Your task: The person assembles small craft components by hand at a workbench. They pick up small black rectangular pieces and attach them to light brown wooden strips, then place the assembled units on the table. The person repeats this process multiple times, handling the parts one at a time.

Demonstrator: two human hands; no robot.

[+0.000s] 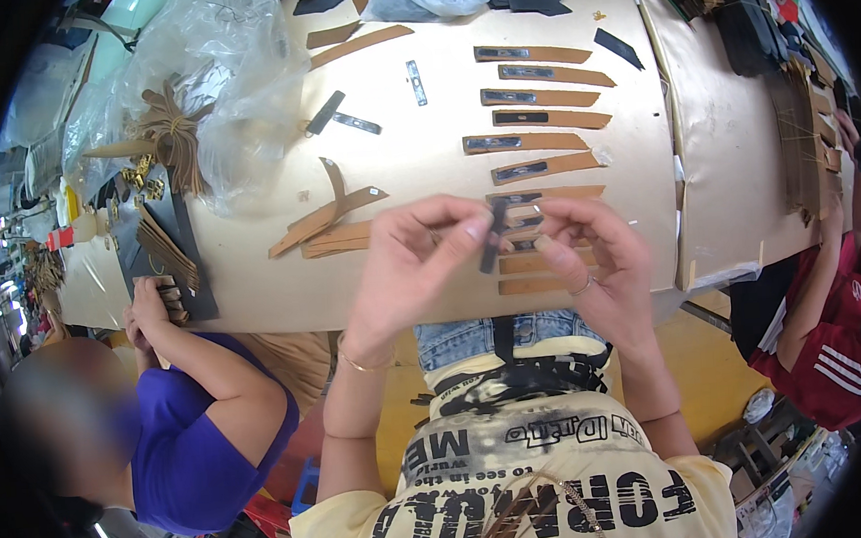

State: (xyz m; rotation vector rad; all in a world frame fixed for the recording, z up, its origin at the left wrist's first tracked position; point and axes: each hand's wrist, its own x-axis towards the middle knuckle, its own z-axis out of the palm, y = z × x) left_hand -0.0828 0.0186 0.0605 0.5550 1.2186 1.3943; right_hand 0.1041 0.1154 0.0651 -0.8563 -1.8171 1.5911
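Observation:
Between the thumb and fingers of my left hand (412,255) is a small dark rectangular strip (489,254), held upright above the table. Close to its right, my right hand (605,245) has thumb and fingers bent together in a pinch. Something small and pale shows at those fingertips, too small to name. Beneath and beyond both hands runs a column of tan leather straps (556,96), most with a dark or shiny patch at the left end. My hands partly cover the nearest straps.
Loose tan strips (321,221) lie left of my hands, with small dark pieces (325,113) farther off. Clear plastic bags (237,104) bulge at the left. A person in purple (210,427) sits left; another in red (834,345) works right, beside stacked brown strips (799,142).

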